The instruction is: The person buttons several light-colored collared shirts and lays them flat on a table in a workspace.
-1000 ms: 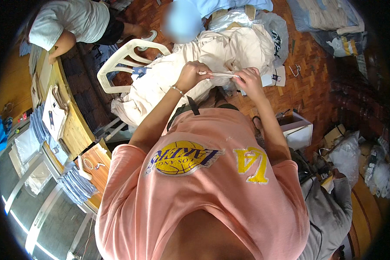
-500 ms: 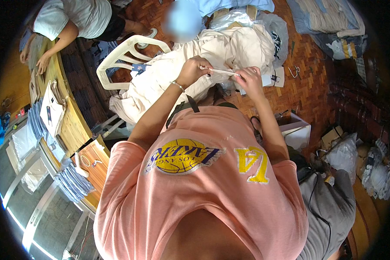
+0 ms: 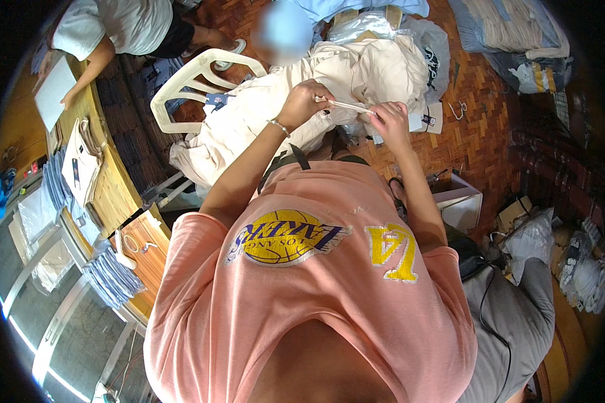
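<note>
A thin white strip [image 3: 349, 106] is stretched between my two hands, above a heap of cream cloth [image 3: 249, 121]. My left hand [image 3: 308, 99], with a beaded bracelet at its wrist, is closed and pinches the left end. The right end is between the closed fingers of my right hand [image 3: 390, 121]. Whether the strip is a loose cord or an edge of cloth I cannot make out. The cream cloth lies over and beside a white plastic chair [image 3: 160, 111], with a dark blue tag [image 3: 216, 101] on it.
To the left runs a wooden table [image 3: 117, 195] with folded cream trousers [image 3: 81, 161] and blue garments [image 3: 113, 282]. A co-worker's hand [image 3: 67, 99] touches a white sheet [image 3: 55, 94] there. Scissors [image 3: 458, 110] lie on the floor, right. A white box [image 3: 462, 205] stands near my right arm.
My hands keep their grip on the strip and have hardly moved. At the far left, a white sheet now lies under the co-worker's hand on the table.
</note>
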`<state>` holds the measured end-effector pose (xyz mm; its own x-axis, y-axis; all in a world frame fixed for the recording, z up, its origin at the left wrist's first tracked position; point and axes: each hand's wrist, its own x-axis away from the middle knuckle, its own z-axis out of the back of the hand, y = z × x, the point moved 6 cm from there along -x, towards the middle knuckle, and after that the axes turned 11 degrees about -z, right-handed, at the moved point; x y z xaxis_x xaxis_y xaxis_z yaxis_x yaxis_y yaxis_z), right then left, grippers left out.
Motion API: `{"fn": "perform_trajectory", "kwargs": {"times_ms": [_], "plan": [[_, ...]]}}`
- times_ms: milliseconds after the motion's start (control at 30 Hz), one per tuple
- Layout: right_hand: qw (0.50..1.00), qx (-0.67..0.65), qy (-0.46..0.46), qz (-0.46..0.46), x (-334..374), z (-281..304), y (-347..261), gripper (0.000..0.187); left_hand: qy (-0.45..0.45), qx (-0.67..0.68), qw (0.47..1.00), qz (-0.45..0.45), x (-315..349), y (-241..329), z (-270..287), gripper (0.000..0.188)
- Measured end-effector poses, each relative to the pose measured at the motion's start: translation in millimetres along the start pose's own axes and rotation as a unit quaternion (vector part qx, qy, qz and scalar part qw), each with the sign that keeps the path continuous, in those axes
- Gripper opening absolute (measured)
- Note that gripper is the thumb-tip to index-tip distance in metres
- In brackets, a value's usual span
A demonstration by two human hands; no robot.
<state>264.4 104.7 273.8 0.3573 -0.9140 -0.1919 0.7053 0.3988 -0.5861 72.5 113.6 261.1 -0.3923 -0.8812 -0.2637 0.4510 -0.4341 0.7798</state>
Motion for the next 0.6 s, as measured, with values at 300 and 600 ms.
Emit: {"fn": "perform_trajectory", "kwargs": {"times_ms": [300,600], "plan": [[0.999,-0.004,-0.027,-0.017,3.8,0.0,6.1,0.010,-0.017,-0.018,0.999,-0.032,-8.4,16.3,-0.3,0.010],[0.926,-0.171,-0.248,-0.228,-65.2,-53.9,111.2,0.027,-0.197,0.108,0.974,-0.039,-19.8,124.8,22.0,0.010]]}}
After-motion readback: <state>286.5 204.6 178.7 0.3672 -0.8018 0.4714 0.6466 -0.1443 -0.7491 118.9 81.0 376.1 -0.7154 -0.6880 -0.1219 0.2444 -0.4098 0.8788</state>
